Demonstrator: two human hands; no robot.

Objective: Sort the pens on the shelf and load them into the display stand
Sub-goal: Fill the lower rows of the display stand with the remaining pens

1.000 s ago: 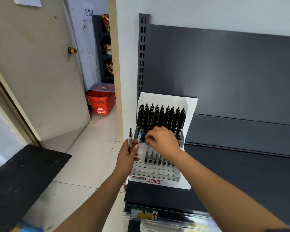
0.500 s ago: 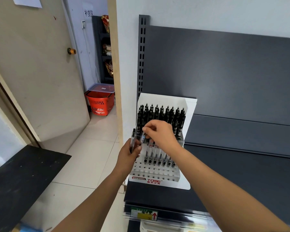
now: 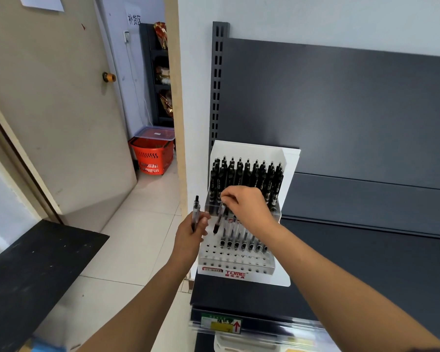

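Near: dark shelf (image 3: pixel 366 262) carries white display stand (image 3: pixel 288 273); front hole rows mostly empty. Left hand (image 3: pixel 192 231) grips one spare pen (image 3: pixel 195 212) upright, just left of stand. Right hand (image 3: pixel 247 208) pinches a clear pen (image 3: pixel 219 219), tip down over mid rows. Step: loading. Next: align tip with a free hole, lower, release. Far: black pens (image 3: pixel 247 177) fill back rows.

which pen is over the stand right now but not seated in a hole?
The clear pen pinched in the right hand: it hangs tip-down above the display stand. The left hand holds its pen beside the stand.
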